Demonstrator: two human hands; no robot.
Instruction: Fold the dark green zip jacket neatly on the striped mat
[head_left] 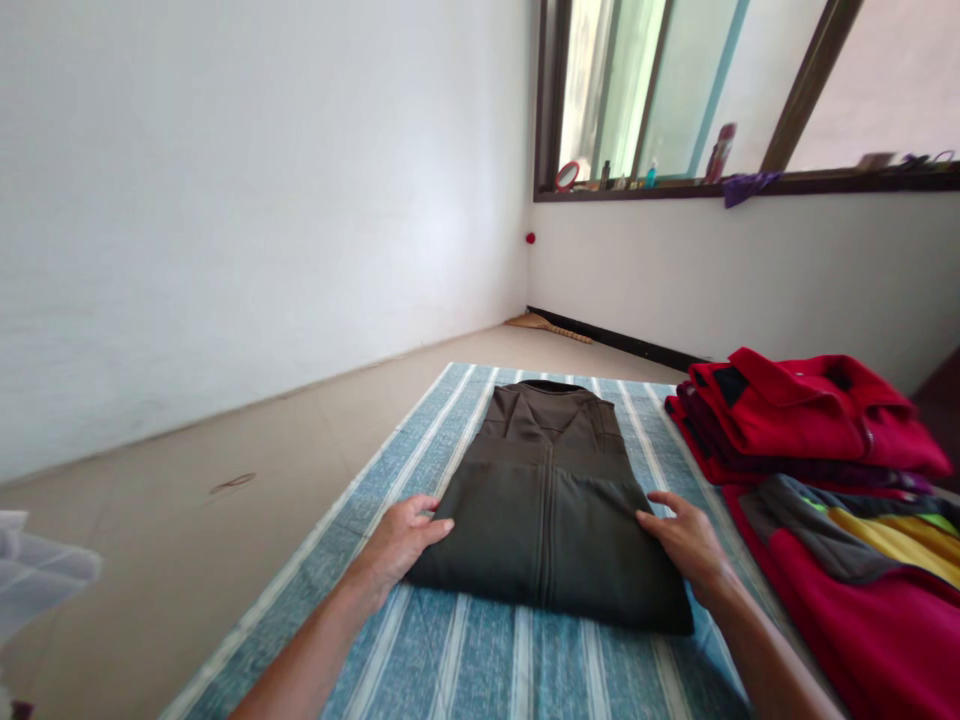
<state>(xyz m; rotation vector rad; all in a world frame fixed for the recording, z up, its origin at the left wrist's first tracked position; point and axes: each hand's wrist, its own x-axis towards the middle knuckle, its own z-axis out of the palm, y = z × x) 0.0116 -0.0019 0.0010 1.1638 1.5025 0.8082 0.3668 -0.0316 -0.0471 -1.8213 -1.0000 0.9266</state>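
a folded olive jacket (551,520) lay on a blue mat (480,660), the left hand (399,545) and right hand (684,540) spread flat at its sides (no pinch seen). soft and light, it was judged best taken by its folded edges.

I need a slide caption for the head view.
Left hand and right hand press a folded olive jacket on a striped mat.

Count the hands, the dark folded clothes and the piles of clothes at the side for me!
Hands: 2 (left hand, right hand)
Dark olive folded zip garment: 1
Piles of clothes: 2 (red pile, red, grey and yellow pile)
Total: 5
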